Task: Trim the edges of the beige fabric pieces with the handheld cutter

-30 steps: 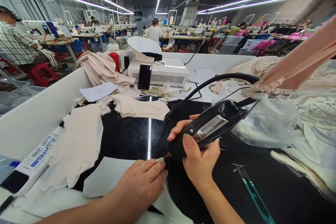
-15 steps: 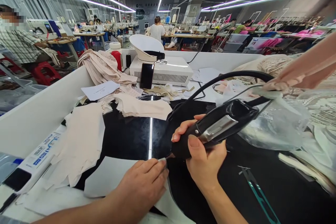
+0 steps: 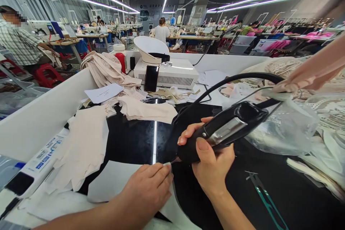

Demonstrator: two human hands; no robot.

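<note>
cream cloth pieces (image 3: 88, 140) are lying stacked at left; a crumpled clear plastic bag (image 3: 285, 129) and slim green tool (image 3: 256, 182) are crowding the right. a thick black cable (image 3: 237, 76) is arching behind. the right hand (image 3: 214, 165) is gripping a rounded, metal-plated black device (image 3: 225, 119) above the glossy tabletop (image 3: 129, 140), near the left hand (image 3: 148, 188), which is pressing a smooth, curved-edged whitish sheet (image 3: 113, 179); whether it is pinching, i cannot tell.

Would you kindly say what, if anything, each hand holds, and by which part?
The right hand holds a black tool by its lower end; the left hand touches a white piece, grip unclear.
</note>
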